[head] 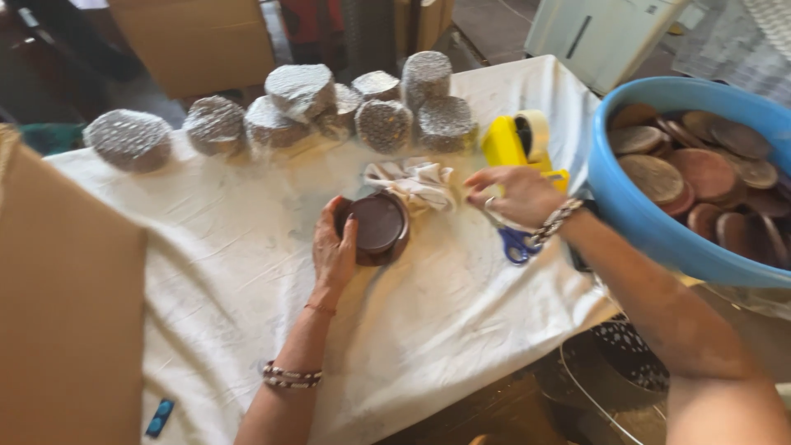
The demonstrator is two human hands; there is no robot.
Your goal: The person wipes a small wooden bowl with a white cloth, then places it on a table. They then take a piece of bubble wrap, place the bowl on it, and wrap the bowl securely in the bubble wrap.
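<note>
Head view: left hand (333, 251) clasps the brown discs (377, 226) stacked mid-worktop, right hand's (515, 195) grip released above the scissors (517, 241); loosely clasped, the stack could topple.

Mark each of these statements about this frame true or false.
1. The left hand rests on a stack of round dark brown discs. True.
2. The large blue plastic tub is empty. False: it holds many round brown discs.
3. The right hand holds the yellow tape dispenser. False: it hovers beside it, over blue-handled scissors.
4. Bubble-wrapped round bundles sit along the far edge of the white cloth. True.
</note>
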